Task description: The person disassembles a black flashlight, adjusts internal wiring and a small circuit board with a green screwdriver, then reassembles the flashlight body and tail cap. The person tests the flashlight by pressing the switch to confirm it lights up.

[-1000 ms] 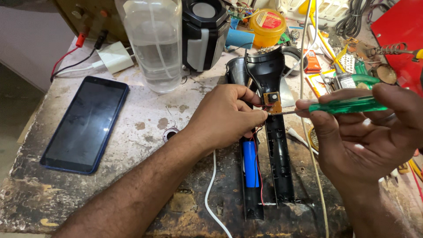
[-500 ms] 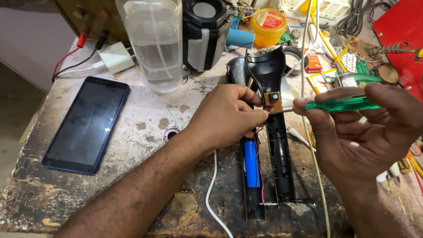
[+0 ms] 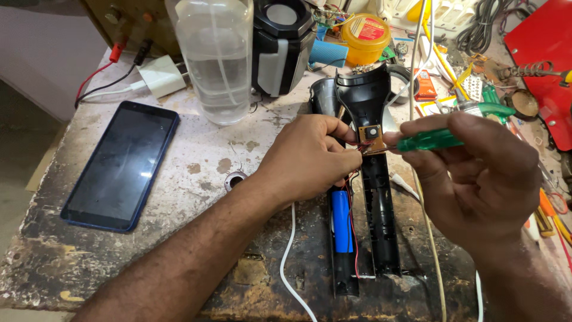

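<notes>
One phone, one bottle, one screwdriver (green), two hands.

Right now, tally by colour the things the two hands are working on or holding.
Green: 1, translucent green-handled screwdriver in the right hand
Brown: 1, small brown circuit board pinched by the left hand
Blue: 1, blue cylindrical battery
Black: 1, opened black plastic torch casing
Total: 4

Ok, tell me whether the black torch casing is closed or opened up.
Opened up. The torch casing lies split into two halves on the bench, with the blue battery and red wires exposed inside.
</notes>
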